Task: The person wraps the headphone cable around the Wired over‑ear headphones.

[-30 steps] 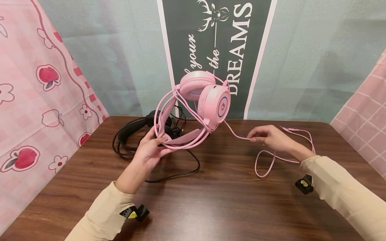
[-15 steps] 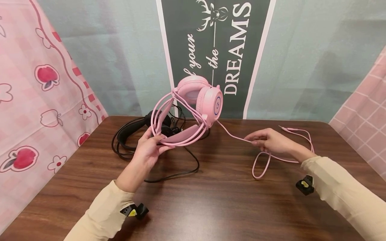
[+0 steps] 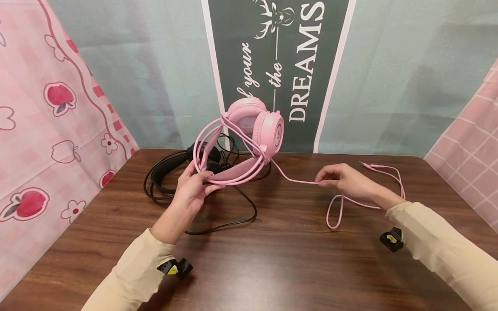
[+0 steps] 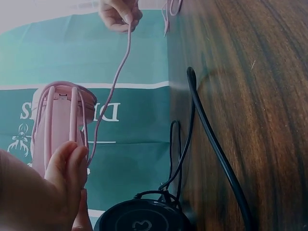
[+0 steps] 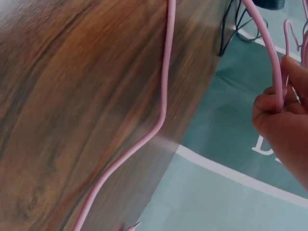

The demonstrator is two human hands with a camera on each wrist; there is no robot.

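Observation:
My left hand (image 3: pixel 191 190) grips the headband of a pink headset (image 3: pixel 269 134), holding it up off the table with its ear cups toward the back. Strands of pink cable are looped along the headband, as the left wrist view also shows. Between thumb and fingers, my right hand (image 3: pixel 346 180) pinches the pink cable (image 3: pixel 293 181), which runs slackly from the headset. Past that hand the cable forms a loop on the table and ends in a plug (image 3: pixel 365 165) at the back right. In the right wrist view, the right hand (image 5: pixel 284 103) has the cable between its fingers.
Behind my left hand lies a black headset (image 3: pixel 165 170), partly hidden by the pink one. Its black cable (image 3: pixel 249 218) curves forward over the wooden table (image 3: pixel 272 263). A printed cloth (image 3: pixel 389 86) hangs along the back edge, with pink cloths on both sides.
The pink headset has moved down and slightly left in my left hand. Its cable between the hands hangs lower and slacker. My right hand still pinches it, nearly in place.

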